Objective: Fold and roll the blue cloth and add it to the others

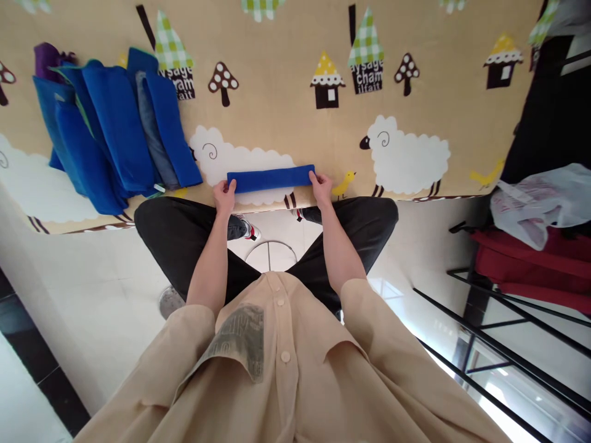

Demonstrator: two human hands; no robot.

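A narrow folded blue cloth (pixel 271 178) lies flat on the patterned table (pixel 286 104), close to its near edge. My left hand (pixel 225 195) pinches the cloth's left end, fingers closed on it. At the cloth's right end, my right hand (pixel 321 186) grips it the same way. Both forearms reach forward from my beige shirt over my dark trousers.
A pile of folded blue cloths (pixel 115 132) sits on the table at the far left, with a purple one (pixel 48 58) behind it. At the right stand a black metal rack (pixel 508 344), a red bag (pixel 530 264) and a white plastic bag (pixel 545 200).
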